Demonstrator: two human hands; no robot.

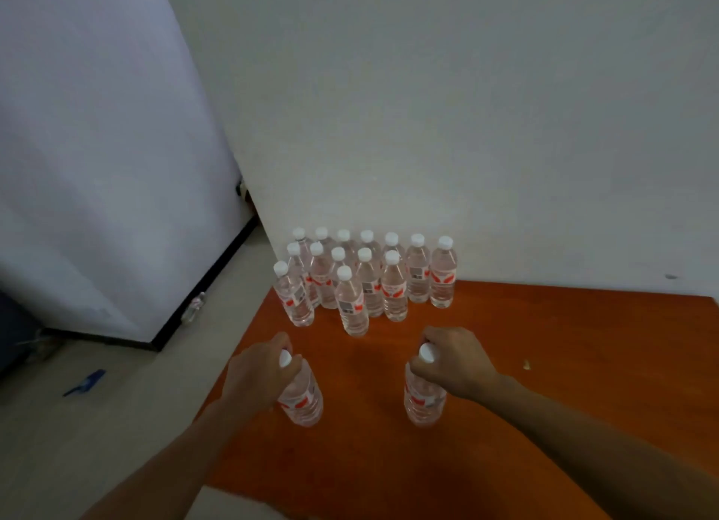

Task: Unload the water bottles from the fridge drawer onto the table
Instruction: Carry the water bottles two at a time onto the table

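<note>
Head view: both hands are at the setting-down step. The left hand (264,371) curls its fingers round the neck and white cap of a clear plastic water bottle with a red label (302,401). The right hand (455,364) grips a second clear red-labelled bottle (424,403) the same way, from above. Both bottles stand upright near the front of the orange-brown wooden desk (544,364), well apart from each other. Whether their bases already rest on the desk I cannot tell.

The next move probably calls for letting go cleanly without tipping them, then going back for more. No fridge drawer is in view, so what is left to unload cannot be judged.

Behind them, against the white wall, stands a tight cluster of matching capped bottles (362,282), over a dozen, all upright. Every bottle looks full of clear water with its cap on. A tall white cabinet with a black base (97,169), possibly the fridge, stands at the left.
</note>
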